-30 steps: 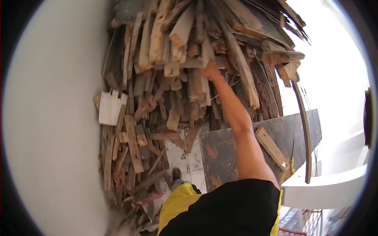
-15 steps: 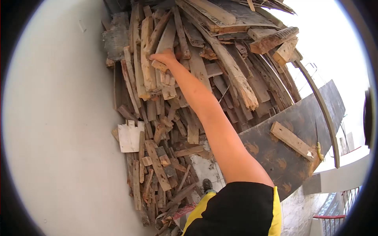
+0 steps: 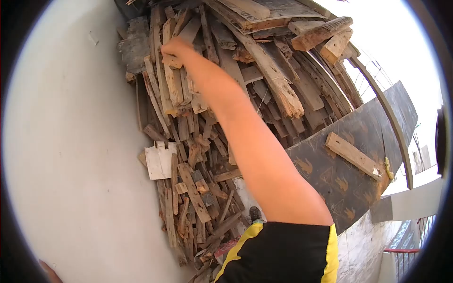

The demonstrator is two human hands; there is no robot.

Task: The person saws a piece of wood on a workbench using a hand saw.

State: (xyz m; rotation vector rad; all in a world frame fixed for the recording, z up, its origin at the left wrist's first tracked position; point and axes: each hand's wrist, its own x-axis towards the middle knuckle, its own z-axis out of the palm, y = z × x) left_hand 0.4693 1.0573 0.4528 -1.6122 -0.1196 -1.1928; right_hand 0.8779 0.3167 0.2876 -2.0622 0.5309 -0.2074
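I see the gray-brown plank (image 3: pixel 190 30) high up in the wood pile (image 3: pixel 306 89), left of the middle. Its near end pokes out under the right hand (image 3: pixel 177 49), and its far part runs back among other old sticks.

The big black sheet (image 3: pixel 370 134) on the right has prints on it: orange shapes like little flames and a triangle sign. I can't read any words there. A red scrap (image 3: pixel 226 249) low down is too small for me to read.

My view shows the right hand curled over the plank, with fingers bent around it and pinching it. Just a bit of the left hand (image 3: pixel 50 272) peeks in at the bottom left corner, so I can't tell if it is spread or closed.

Close to the right hand, more sticks lie side by side. A thick beam (image 3: pixel 271 73) with a broken end slants down to the right. The bare arm hides part of the pile from me. Lower down, a white board (image 3: pixel 160 161) sits by the pale wall (image 3: pixel 85 141). A short wood block (image 3: pixel 353 155) lies on the black sheet, and a long bent strip (image 3: pixel 387 106) crosses in front of it.
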